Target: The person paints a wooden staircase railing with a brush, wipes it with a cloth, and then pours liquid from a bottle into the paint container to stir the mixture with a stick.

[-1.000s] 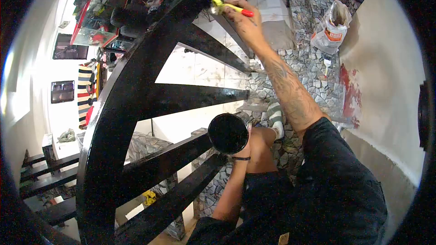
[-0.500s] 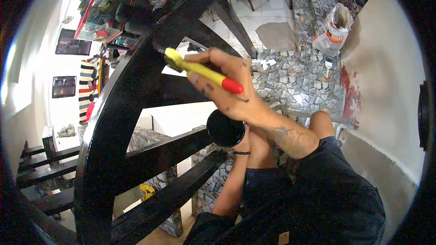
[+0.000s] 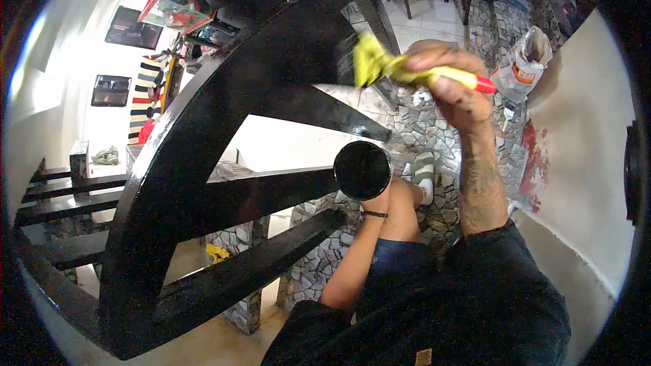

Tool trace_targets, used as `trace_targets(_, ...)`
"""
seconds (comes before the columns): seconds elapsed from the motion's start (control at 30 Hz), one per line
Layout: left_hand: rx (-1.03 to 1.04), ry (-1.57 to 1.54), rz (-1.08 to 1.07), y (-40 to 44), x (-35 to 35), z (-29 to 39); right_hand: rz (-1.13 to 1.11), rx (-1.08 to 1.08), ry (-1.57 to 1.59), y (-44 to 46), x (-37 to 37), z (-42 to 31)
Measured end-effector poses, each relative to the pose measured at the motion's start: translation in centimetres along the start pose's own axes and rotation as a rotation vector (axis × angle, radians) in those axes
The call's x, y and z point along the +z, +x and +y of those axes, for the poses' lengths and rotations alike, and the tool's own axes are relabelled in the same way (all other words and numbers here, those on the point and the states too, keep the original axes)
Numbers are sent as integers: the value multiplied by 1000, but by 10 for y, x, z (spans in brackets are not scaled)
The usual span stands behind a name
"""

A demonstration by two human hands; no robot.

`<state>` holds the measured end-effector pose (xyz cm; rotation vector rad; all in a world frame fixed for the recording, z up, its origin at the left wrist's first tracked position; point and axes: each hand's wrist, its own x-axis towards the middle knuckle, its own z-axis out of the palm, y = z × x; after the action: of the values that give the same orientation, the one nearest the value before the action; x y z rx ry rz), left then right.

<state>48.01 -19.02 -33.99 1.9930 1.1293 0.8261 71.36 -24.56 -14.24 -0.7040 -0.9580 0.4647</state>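
My right hand [image 3: 461, 85] is closed around the handle of a paintbrush [image 3: 381, 64], yellow with a red end. The brush head points left, level with the black-painted curved rail [image 3: 291, 61]; motion blurs it, and I cannot tell whether it touches the wood. Lower down, my left hand [image 3: 377, 200] grips a round container [image 3: 362, 171] from beneath, mostly hidden by it. The container is dark inside, with a thin shiny rim. It is close to the end of a black slat [image 3: 271, 188].
More black slats [image 3: 258, 254] fan out at lower left. A white plastic bag [image 3: 525, 64] stands on the stone-patterned floor [image 3: 420, 129]. At right is a pale wall [image 3: 576, 129] with a red-stained patch [image 3: 534, 163]. A yellow cloth-like item [image 3: 217, 253] lies below the slats.
My right hand has swung right and up with the brush, away from above the container. The container shows fully now, slightly higher and farther right in view. The camera view has shifted too.
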Motion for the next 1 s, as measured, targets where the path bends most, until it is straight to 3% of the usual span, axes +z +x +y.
trace_targets(0.1,-72,-82,-87,-3,-6,15,-235,80,257,22,37,8)
trace_targets(0.13,-42,5,-57,-2,-7,15,-256,60,301,30,44,20)
trace_targets(0.17,-12,92,-27,-3,-7,6,-259,177,235,37,45,27)
trace_targets(0.27,52,242,29,-3,-6,-13,-103,151,158,52,28,58)
trace_targets(0.3,67,271,41,-3,-6,-12,-18,282,237,54,13,63)
trace_targets(0.37,-58,55,28,-4,-4,-12,110,321,298,60,-18,82)
trace_targets(0.5,-164,-99,-80,0,-5,-6,241,217,-18,66,-67,96)
trace_targets(0.57,-112,-26,-81,2,-5,-2,313,74,-266,68,-84,98)
trace_targets(0.67,-83,-44,-106,3,-6,16,469,115,-450,67,-92,110)
trace_targets(0.8,-145,-144,-21,4,2,0,432,-42,-570,62,-18,103)
trace_targets(0.9,-38,-13,61,0,9,1,346,-195,-688,47,44,76)
trace_targets(1.0,-257,-91,33,-5,8,-10,246,-184,-562,26,87,36)
